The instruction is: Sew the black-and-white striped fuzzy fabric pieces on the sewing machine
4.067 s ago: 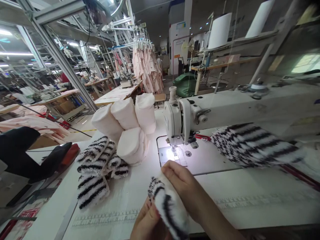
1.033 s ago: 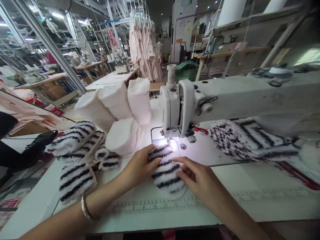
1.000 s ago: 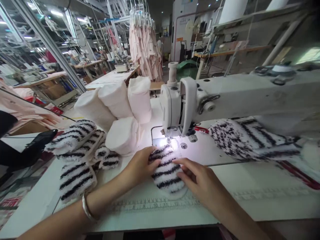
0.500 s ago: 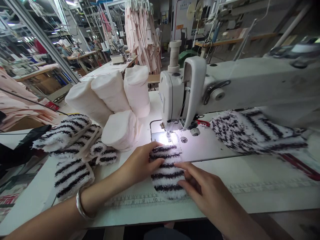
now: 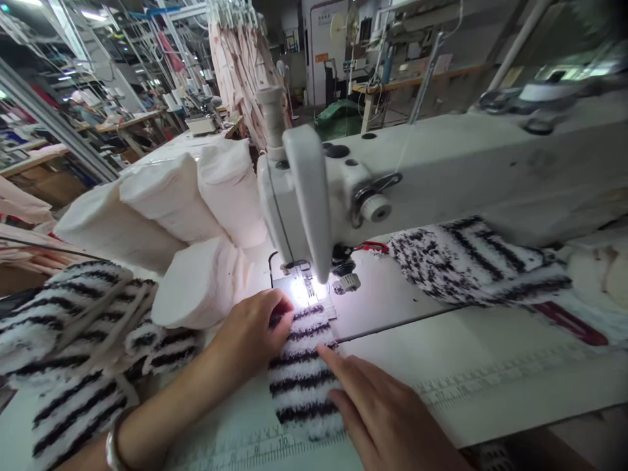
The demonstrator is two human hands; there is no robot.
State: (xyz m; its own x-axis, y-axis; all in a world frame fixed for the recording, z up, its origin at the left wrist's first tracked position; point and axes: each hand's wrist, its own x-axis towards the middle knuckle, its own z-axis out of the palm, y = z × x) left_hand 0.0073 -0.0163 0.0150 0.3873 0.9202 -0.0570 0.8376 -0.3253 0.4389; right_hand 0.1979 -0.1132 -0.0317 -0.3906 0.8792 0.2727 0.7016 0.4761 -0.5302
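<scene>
A fuzzy black-and-white striped fabric piece (image 5: 307, 383) lies on the table, its far edge just in front of the lit presser foot (image 5: 309, 282) of a white sewing machine (image 5: 294, 209). My left hand (image 5: 260, 327), with a silver bangle on the wrist, is closed at the piece's far left corner, thumb and forefinger pinching the edge. My right hand (image 5: 377, 405) rests at the right edge with forefinger and thumb stretched apart; the forefinger tip touches the pile, and the other fingers are partly hidden.
Striped fabric pieces (image 5: 73, 333) are heaped at left, with stacks of white padding-like cloth (image 5: 196, 281) behind them. More striped fabric (image 5: 456, 261) lies under the machine arm, near red-handled scissors (image 5: 572, 324). A printed ruler scale (image 5: 255, 451) runs along the table's front.
The view has shifted right and closer, so everything appears farther left and lower. Both hands stay on the striped piece near the presser foot; the left hand's fingers look more curled.
</scene>
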